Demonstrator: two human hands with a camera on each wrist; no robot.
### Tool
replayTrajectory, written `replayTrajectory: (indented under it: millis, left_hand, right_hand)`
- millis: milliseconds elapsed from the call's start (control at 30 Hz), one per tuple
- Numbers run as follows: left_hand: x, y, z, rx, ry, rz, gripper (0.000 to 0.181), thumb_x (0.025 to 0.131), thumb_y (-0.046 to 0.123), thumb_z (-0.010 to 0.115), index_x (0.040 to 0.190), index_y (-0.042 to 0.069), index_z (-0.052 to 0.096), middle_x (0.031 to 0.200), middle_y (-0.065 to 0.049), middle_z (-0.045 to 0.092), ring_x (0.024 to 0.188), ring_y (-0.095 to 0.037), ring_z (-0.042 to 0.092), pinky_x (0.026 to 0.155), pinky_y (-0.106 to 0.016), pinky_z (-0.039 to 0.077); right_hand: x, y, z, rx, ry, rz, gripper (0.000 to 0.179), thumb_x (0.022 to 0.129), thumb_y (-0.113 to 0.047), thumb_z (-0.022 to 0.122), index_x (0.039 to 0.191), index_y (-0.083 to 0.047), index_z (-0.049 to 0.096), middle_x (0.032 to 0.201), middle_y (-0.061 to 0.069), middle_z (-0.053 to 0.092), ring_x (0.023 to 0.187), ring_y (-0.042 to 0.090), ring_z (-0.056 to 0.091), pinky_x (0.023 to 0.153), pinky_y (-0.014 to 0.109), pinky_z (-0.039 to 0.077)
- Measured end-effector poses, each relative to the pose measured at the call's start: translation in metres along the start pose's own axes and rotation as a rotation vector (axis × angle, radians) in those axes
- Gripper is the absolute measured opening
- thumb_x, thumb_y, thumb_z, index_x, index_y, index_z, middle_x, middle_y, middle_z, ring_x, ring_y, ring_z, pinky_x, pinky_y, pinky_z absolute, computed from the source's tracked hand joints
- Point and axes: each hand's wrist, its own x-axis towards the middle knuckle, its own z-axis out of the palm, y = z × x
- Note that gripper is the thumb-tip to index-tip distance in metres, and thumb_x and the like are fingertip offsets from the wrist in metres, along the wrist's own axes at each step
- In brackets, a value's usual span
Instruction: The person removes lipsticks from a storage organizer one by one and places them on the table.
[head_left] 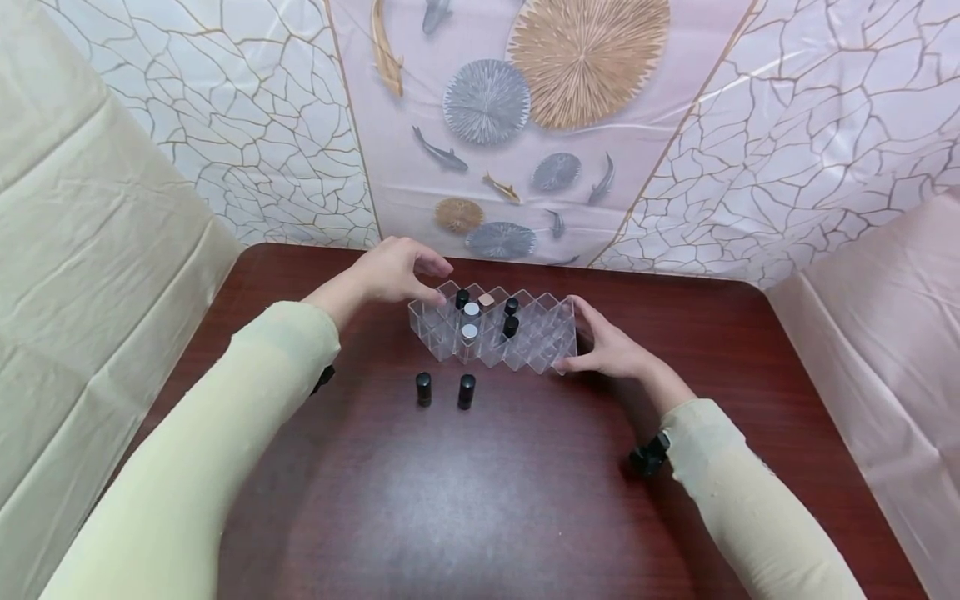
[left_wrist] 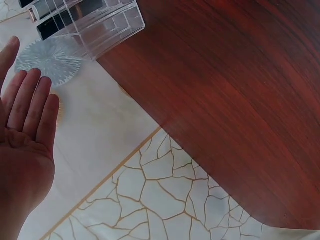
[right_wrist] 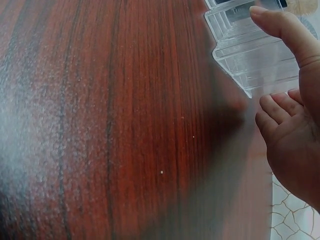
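A clear plastic lipstick organizer [head_left: 536, 333] with diamond-shaped slots sits toward the back of the table. Several tubes stand in it: black-capped ones [head_left: 512, 325], two with silver-white tops [head_left: 469, 332], and one with a peach top [head_left: 486, 300]. My right hand [head_left: 611, 346] grips the organizer's right end, thumb at the front corner and fingers toward the back. At the left end my left hand [head_left: 393, 271] hovers with fingers extended; in the left wrist view its palm [left_wrist: 25, 165] holds nothing. Two black lipstick tubes [head_left: 423, 389] stand upright in front of the organizer.
A dark red wood-grain table [head_left: 465, 500] carries everything. Patterned cloth [head_left: 487, 208] hangs right behind its back edge, and plain pale fabric [head_left: 97, 292] closes in the sides. A black wrist strap device [head_left: 649, 455] is on the right wrist.
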Motion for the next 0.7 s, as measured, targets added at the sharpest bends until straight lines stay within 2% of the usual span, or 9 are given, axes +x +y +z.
replayTrajectory:
  millis: [267,533,700]
  left_hand:
    - [0.009,-0.003,0.007,0.008,0.002,-0.008,0.055,0.085,0.027,0.092,0.135,0.011,0.075,0.134,-0.004,0.075,0.131,-0.022,0.067,0.118,-0.042,0.044]
    - [0.016,-0.001,0.014,0.022,-0.025,-0.006,0.054,0.087,0.027,0.090,0.137,0.012,0.073,0.136,-0.003,0.074,0.133,-0.022,0.065,0.118,-0.041,0.044]
    - [0.017,0.000,0.019,0.048,-0.020,-0.012,0.052,0.087,0.027,0.090,0.136,0.014,0.074,0.135,-0.001,0.074,0.130,-0.022,0.066,0.115,-0.041,0.046]
  right_hand:
    - [0.000,0.003,0.000,0.006,0.000,-0.011,0.102,0.084,0.007,0.085,0.160,0.008,0.017,0.163,0.032,0.031,0.157,0.048,0.028,0.128,0.062,0.021]
    - [0.003,0.004,0.000,0.003,0.000,-0.038,0.101,0.083,0.009,0.085,0.158,0.008,0.019,0.158,0.031,0.038,0.155,0.048,0.033,0.126,0.063,0.024]
    - [0.002,0.004,0.000,-0.010,0.000,-0.016,0.104,0.084,0.006,0.086,0.160,0.010,0.015,0.163,0.032,0.033,0.156,0.048,0.031,0.128,0.062,0.023]
